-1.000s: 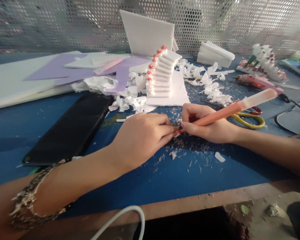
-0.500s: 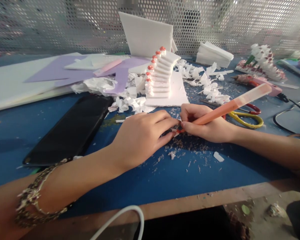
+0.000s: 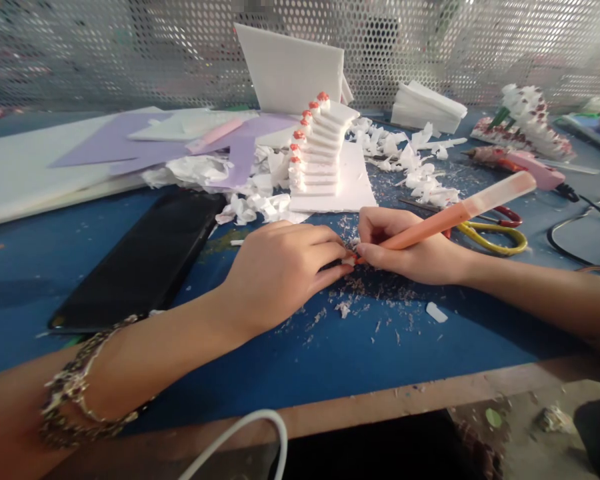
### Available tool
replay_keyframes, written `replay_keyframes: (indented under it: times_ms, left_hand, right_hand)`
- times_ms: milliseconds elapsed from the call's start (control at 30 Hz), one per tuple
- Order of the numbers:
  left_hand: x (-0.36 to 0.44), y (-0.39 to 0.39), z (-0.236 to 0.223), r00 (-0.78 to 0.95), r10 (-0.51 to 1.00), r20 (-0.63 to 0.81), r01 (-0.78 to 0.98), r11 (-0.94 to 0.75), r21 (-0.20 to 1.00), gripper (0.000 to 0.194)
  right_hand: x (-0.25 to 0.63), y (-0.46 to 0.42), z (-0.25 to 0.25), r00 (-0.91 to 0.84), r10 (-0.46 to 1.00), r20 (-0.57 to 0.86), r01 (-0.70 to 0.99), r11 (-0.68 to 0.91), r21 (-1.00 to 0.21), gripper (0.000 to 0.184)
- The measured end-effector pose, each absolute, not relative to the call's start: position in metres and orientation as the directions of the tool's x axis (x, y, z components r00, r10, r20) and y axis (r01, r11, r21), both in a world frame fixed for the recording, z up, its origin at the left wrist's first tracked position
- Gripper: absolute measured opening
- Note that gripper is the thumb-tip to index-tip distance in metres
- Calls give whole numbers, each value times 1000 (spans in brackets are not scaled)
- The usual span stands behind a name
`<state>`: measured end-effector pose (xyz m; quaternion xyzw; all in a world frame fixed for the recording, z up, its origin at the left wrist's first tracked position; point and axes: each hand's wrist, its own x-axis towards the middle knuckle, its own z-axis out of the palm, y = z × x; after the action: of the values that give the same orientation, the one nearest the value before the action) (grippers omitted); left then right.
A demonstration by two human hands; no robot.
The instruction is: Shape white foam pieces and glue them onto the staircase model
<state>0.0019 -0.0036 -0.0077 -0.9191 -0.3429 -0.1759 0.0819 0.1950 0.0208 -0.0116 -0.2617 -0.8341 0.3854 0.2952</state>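
My right hand [image 3: 405, 243] is closed around an orange marker pen [image 3: 430, 227], its tip pointing down and to the left. That tip meets a small white piece [image 3: 349, 259] pinched in the fingertips of my left hand [image 3: 290, 270]. The piece is mostly covered by fingers, so its shape is unclear. Just behind my hands stands a white stepped foam staircase [image 3: 325, 163] with red-topped white bits along its left edge. It rests on a white foam base [image 3: 357, 177].
A black phone [image 3: 140, 260] lies left of my hands. Yellow-handled scissors [image 3: 495, 237] lie behind my right wrist, and a pink glue gun [image 3: 530, 167] with a cord is farther right. White scraps [image 3: 420, 167], purple sheets [image 3: 125, 140] and a perforated metal screen [image 3: 180, 53] are behind.
Both hands stay in almost the same place. The marker tip and my left fingertips have shifted slightly at the small piece, and the pen has dipped a little.
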Motion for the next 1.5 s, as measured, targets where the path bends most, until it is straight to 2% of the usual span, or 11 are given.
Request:
replay_keyframes:
  times_ms: [467,700,900,1133,1300,1400,1500]
  left_hand:
    - [0,-2,-7,681,615,398,655,-754,46,24]
    - [0,-1,-7,681,626,380,658,-751,59,24]
    - [1,0,-7,673,639,373,666,-743,73,24]
    - [2,-2,-8,670,649,360,678,-732,58,23]
    - [3,-4,-7,652,665,364,709,-705,19,22]
    - [4,-3,-6,647,675,354,707,-705,53,19]
    - [5,0,-6,607,725,326,723,-674,152,17]
  right_hand:
    - [195,21,-11,-648,707,285,260,557,-789,15]
    - [195,22,-11,-696,656,292,198,566,-800,17]
    - [194,19,-11,-634,725,269,269,533,-802,14]
    - [194,21,-10,-680,681,272,214,539,-815,17]
    - [193,21,-10,-638,731,241,226,478,-849,16]
    - [193,20,-10,-621,755,211,238,438,-867,16]
    - [193,20,-10,-616,762,198,211,402,-891,16]
